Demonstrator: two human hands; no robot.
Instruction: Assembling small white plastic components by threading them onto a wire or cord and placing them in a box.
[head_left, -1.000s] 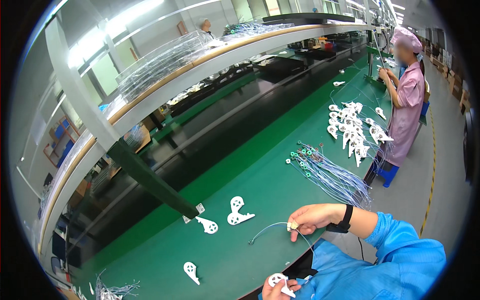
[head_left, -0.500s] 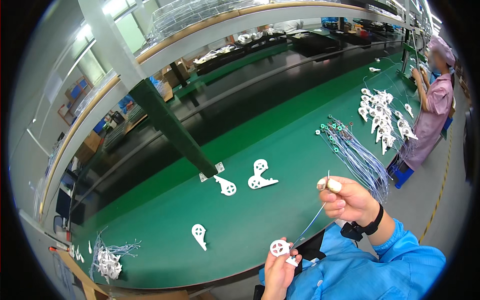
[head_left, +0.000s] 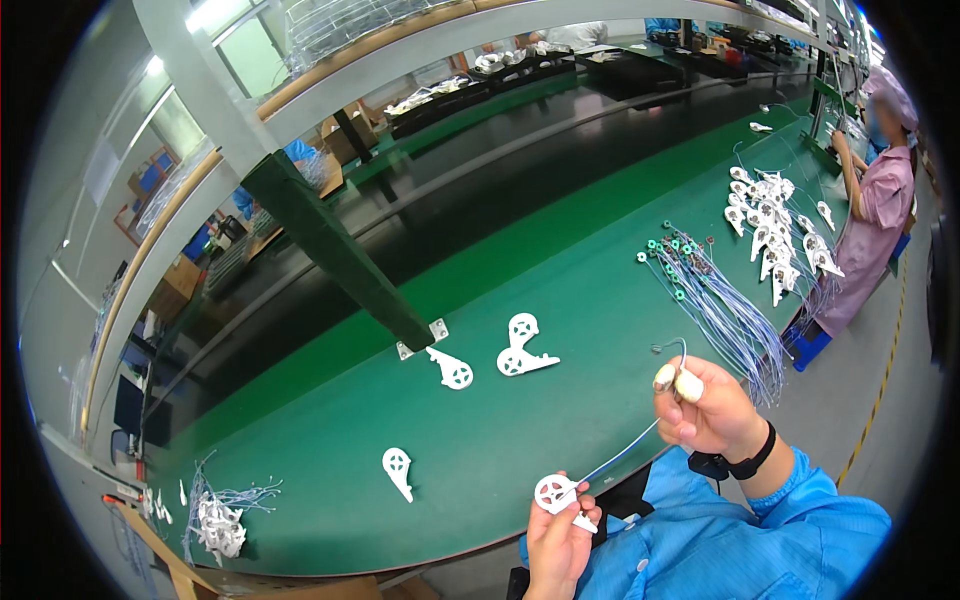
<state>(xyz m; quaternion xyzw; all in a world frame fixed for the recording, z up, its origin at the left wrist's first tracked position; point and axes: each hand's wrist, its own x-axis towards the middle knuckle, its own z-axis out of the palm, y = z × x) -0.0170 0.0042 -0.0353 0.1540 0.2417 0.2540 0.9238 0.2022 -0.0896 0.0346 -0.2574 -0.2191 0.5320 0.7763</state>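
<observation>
A white plastic wheel-shaped part with a pointed tail (head_left: 554, 490) is gripped by my left hand (head_left: 560, 535) at the table's near edge. My right hand (head_left: 712, 405), thumb and finger covered with pale tips, pinches a thin blue-and-white cable (head_left: 625, 447). That cable stretches from the white part up to my right fingers, and its free end curls above them. Similar white parts lie on the green table: one (head_left: 397, 470) to the left, another (head_left: 455, 372) by the post's foot, and a touching pair (head_left: 520, 355) farther right.
Bundled blue-grey cables (head_left: 720, 310) with green ends lie at the right, before a heap of white parts (head_left: 770, 225). At the left is a pile of white parts with cables (head_left: 220, 525). A dark green post (head_left: 335, 250) rises from the table. A co-worker in pink (head_left: 880, 200) stands far right.
My right hand has moved slightly right and down, still pinching the cable. The cable's upper end, straight before, now bends over to the left. My left hand keeps the white part.
</observation>
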